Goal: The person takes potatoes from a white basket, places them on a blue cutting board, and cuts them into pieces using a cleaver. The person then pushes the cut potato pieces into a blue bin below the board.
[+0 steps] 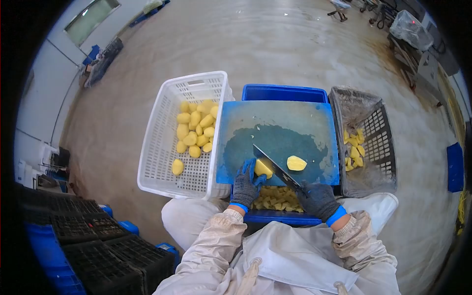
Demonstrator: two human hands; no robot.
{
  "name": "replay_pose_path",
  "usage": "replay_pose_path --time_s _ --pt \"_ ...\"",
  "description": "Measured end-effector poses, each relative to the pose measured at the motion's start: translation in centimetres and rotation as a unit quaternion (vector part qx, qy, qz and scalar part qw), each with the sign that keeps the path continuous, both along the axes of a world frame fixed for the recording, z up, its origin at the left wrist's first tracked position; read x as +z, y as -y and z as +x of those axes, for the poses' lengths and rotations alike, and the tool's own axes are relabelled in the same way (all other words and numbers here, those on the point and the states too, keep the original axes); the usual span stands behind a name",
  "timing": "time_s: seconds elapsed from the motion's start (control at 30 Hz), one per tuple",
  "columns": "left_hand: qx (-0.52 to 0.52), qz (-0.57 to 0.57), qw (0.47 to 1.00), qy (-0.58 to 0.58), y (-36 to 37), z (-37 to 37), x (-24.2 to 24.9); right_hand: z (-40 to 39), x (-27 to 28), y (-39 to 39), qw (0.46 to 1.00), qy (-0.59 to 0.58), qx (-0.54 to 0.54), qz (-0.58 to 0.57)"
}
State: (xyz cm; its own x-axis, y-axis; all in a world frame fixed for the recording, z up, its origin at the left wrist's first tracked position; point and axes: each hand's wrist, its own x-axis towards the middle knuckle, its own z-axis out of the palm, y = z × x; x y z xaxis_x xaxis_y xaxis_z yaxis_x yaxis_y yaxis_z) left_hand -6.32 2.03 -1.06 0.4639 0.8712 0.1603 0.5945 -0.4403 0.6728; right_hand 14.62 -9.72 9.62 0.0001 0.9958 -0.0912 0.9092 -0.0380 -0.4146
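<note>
Left hand (244, 186), mine, gloved: fingers holding a potato piece (263, 168) on the blue cutting board (278, 115). Right hand (317, 198), mine, gloved: fingers clenched round a knife (279, 170), blade alongside that piece. One cut potato (296, 163), right of the blade. Peeled potatoes (195, 119): white crate (160, 140), left. Cut chunks (277, 198): blue tub (282, 218), under the board. More pieces (354, 151): dark crate (378, 130), right.

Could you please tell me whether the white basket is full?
Partly full: the white basket holds potatoes, but much bare mesh shows beside them.
</note>
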Motion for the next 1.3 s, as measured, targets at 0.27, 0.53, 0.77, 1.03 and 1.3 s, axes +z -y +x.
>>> replay_pose_path --time_s 0.27,0.53,0.77,1.03,1.3 --pt "0.030 0.016 0.999 -0.025 0.2 0.0 -0.7 -0.1 0.4 -1.0 0.998 0.031 0.031 -0.046" --pt "0.024 -0.023 0.999 0.006 0.0 0.0 -0.2 -1.2 -3.6 -1.3 0.993 0.056 0.041 -0.099" --pt "0.041 -0.007 0.999 -0.006 1.2 -0.3 -0.6 -1.1 -2.6 1.0 0.998 -0.004 0.005 0.055" --pt "0.041 0.025 0.998 0.045 0.8 -0.2 -0.8 -1.0 -0.8 0.8 1.000 0.014 0.014 -0.013" --pt "0.045 0.015 0.999 0.023 0.9 -0.2 -0.8 -1.0 -0.6 0.0 0.998 0.014 0.027 -0.059"
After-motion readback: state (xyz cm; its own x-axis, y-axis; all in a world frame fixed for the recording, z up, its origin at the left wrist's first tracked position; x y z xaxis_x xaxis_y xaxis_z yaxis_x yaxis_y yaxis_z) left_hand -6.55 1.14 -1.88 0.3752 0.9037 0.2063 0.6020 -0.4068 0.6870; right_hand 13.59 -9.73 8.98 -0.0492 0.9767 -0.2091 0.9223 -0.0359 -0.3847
